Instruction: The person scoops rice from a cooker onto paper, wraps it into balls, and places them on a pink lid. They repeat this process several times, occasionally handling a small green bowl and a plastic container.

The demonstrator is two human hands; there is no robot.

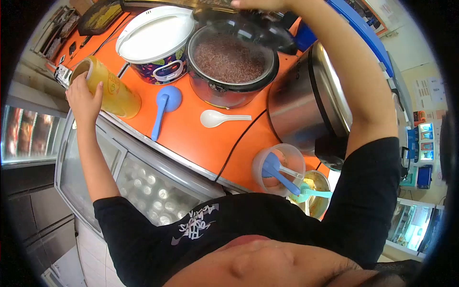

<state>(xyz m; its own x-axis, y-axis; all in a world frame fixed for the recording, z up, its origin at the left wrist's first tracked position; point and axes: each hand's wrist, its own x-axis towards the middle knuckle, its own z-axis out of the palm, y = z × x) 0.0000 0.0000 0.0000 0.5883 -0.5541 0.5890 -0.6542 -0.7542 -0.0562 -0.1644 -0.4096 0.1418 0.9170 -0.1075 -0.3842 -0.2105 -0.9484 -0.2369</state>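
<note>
Yellow cup (111,88) is held by left hand (83,98) at the orange counter (191,138) edge, fingers wrapped around it; long axis tilted, mouth pointing upper-left. Right hand (260,5) fingers: cannot tell.

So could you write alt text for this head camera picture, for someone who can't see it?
Seen from above, a person in a black shirt holds a yellow cylindrical container with the left hand on an orange counter, the right hand raised over an open cooker pot of reddish-brown rice. A closed white-lidded rice cooker, a blue spoon and a white spoon lie nearby.
</note>
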